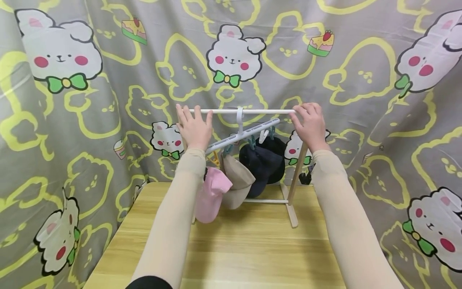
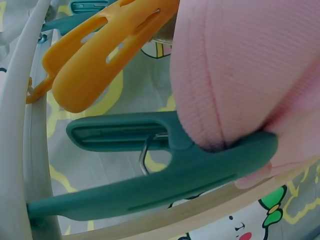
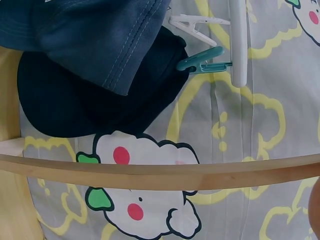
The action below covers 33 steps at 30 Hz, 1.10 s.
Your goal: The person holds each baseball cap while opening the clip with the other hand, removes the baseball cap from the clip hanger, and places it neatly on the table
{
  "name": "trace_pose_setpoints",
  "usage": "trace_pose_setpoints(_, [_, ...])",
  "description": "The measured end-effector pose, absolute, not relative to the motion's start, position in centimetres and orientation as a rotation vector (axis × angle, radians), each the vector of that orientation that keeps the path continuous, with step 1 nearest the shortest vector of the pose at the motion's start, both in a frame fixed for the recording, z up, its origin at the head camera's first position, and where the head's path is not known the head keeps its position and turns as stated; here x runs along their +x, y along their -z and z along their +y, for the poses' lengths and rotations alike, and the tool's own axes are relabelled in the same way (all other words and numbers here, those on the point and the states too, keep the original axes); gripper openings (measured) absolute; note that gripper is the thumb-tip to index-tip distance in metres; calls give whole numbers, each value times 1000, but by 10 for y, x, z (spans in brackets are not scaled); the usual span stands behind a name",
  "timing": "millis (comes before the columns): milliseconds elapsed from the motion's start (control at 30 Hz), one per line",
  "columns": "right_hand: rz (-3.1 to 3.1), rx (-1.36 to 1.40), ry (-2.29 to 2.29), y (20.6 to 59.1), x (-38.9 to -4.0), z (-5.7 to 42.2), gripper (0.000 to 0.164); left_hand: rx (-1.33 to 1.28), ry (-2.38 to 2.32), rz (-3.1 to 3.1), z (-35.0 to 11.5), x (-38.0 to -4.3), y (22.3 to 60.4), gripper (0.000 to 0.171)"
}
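Note:
A small rack with a white top rod and wooden legs stands on the table. My left hand lies at the rod's left end, its fingers spread and fairly straight. At the other end, my right hand grips the rack's top corner with fingers bent over it. From the rod hangs a white clip hanger, tilted up to the right. Clips on it hold a pink cap, a beige cap, a navy cap and a black cap. A green clip pinches the pink cap's edge.
The wooden table reaches toward me in front of the rack. A patterned curtain hangs close behind and on both sides. An orange clip and a white clip also hang from the hanger. A small dark object is beside the right leg.

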State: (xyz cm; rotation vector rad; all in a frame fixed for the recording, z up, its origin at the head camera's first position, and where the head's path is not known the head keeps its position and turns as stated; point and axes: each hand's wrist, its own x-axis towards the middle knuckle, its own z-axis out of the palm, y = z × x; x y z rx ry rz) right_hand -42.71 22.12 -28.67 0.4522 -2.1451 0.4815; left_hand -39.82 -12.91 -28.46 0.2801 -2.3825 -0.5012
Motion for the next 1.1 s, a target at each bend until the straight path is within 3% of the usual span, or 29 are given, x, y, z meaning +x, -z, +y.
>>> trace_pose_setpoints(533, [-2236,442,-542,280,-420,219,35,236,445,-2423,-136,-388,279,63])
trace_pose_setpoints(1100, [-2337,429,-545,278,-414,221,41,111,499,-2531,-148,-375,275,69])
